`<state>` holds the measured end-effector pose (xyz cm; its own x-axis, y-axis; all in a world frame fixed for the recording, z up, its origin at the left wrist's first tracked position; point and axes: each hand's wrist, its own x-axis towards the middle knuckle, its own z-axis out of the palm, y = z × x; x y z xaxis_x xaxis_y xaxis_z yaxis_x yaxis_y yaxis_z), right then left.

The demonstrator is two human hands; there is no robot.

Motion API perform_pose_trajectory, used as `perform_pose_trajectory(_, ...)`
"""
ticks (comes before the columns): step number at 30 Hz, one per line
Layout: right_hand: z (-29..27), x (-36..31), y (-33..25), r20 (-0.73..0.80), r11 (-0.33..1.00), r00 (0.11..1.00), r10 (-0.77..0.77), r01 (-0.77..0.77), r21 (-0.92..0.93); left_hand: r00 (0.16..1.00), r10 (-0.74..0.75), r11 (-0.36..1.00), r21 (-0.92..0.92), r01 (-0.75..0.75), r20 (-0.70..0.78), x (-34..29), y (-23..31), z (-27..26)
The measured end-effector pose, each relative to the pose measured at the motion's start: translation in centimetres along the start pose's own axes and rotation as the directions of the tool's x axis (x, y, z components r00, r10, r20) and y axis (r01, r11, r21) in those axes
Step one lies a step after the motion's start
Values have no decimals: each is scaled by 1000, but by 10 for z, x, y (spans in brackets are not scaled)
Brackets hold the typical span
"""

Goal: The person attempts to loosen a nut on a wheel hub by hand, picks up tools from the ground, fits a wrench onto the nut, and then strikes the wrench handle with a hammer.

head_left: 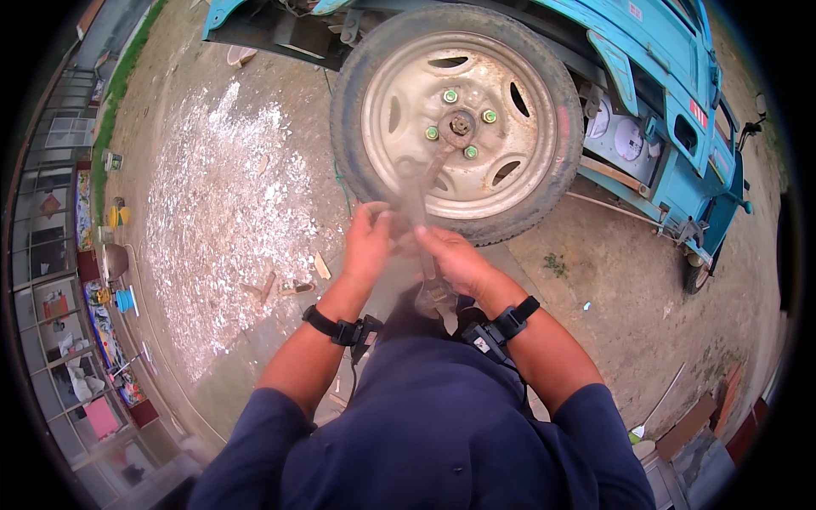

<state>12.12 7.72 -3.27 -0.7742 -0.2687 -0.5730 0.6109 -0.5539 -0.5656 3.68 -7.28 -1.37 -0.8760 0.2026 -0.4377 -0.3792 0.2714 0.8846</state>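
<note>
A wheel with a black tire [342, 127] and a worn cream metal rim [535, 153] stands before me on a blue vehicle [680, 85]. Several green-coated lug nuts [471, 153] ring its rusty hub [460, 126]. My right hand [455, 259] is closed around the handle of an adjustable wrench [436, 297], whose jaw end points down toward me. Upward, a long metal shape blurs with motion between the hands and the hub; I cannot tell whether it touches the hub. Close beside it is my left hand [367, 246], fingers bent, their tips smeared by motion.
White flakes [229, 170] litter the concrete at left, with wood scraps [321, 266] near my left forearm. A windowed building front [59, 212] lines the left side. At lower right lie a long-handled tool [659, 404] and boards [688, 425].
</note>
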Motion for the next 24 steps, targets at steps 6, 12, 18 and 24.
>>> perform_pose_trajectory(6,21,7,2,-52,999,999,12,-14,-40,993,-94,986,-128,103,71,2,-4,-15)
perform_pose_trajectory(12,12,23,14,-79,996,996,-37,30,-86,988,40,998,43,-47,148,4,0,-31)
perform_pose_trajectory(18,15,21,9,-62,989,994,-90,82,-123,718,618,463,588,-663,322,27,60,-54)
perform_pose_trajectory(24,19,15,7,-122,990,989,-84,69,-124,967,-8,931,356,-87,256,-8,28,-51)
